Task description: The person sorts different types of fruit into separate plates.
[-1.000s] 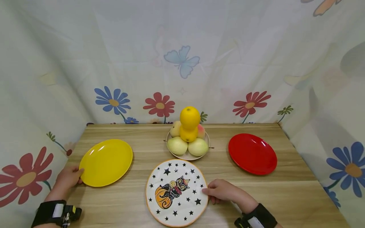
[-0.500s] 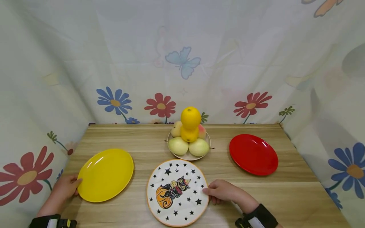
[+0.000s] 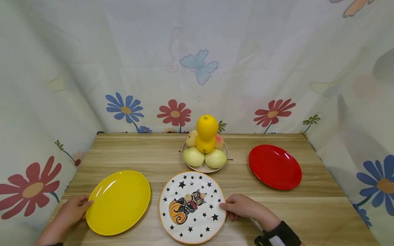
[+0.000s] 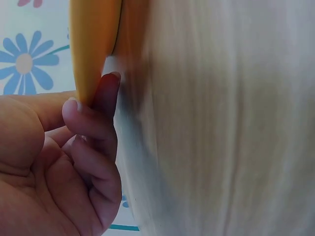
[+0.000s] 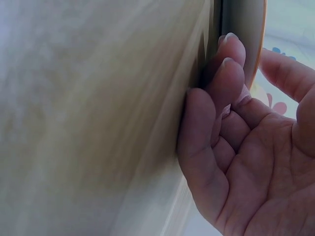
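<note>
Lower left: left hand (image 3: 72,210) pinches left rim of yellow plate (image 3: 118,203), thumb on top, fingers under. Bottom centre: white plate (image 3: 193,215) with cat and stars. Just behind, mid-frame: bowl (image 3: 204,169) of fruit (image 3: 193,157). Lower right of centre: right hand (image 3: 241,206) grips white plate's right rim. Right side: red plate (image 3: 275,166) on wooden table (image 3: 320,215).
</note>
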Tool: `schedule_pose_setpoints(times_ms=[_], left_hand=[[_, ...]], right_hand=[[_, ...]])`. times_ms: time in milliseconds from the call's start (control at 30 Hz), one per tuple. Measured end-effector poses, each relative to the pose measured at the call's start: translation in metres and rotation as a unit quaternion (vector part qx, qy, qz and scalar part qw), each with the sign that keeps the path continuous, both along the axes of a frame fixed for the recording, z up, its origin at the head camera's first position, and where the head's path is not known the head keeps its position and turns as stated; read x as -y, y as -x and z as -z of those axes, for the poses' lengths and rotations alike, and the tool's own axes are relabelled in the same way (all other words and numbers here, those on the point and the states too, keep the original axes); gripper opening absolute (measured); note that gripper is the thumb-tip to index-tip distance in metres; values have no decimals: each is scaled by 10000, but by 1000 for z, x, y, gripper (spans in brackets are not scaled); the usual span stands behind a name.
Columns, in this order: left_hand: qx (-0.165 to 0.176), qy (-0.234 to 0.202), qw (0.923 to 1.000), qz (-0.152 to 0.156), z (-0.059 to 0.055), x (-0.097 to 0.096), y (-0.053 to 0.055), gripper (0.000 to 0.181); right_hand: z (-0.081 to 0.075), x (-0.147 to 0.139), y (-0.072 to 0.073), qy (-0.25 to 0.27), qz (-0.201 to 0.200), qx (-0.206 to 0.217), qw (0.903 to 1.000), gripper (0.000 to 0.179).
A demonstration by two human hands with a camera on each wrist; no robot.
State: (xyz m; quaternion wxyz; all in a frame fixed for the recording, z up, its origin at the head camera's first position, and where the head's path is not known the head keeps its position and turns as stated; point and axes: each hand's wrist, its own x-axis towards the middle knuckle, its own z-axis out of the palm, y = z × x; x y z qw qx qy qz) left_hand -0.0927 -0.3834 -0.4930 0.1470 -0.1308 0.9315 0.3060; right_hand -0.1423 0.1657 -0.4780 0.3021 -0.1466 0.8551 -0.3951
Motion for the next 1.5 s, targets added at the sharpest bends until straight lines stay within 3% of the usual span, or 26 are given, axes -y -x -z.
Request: schedule_pose_setpoints(times_ms=[500,933,1500], left_hand=[[-97,-617,9980,68,3,-14,-6,41],[-65,-639,9979,-11,4,-14,-8,57],[53,-730,9972,-169,7,-13,-6,61]], right_hand=[[0,0,0,34,13,5,10000,43],[0,0,-1,54,46,14,10000,41],[-2,1,0,-94,39,46,9999,41]])
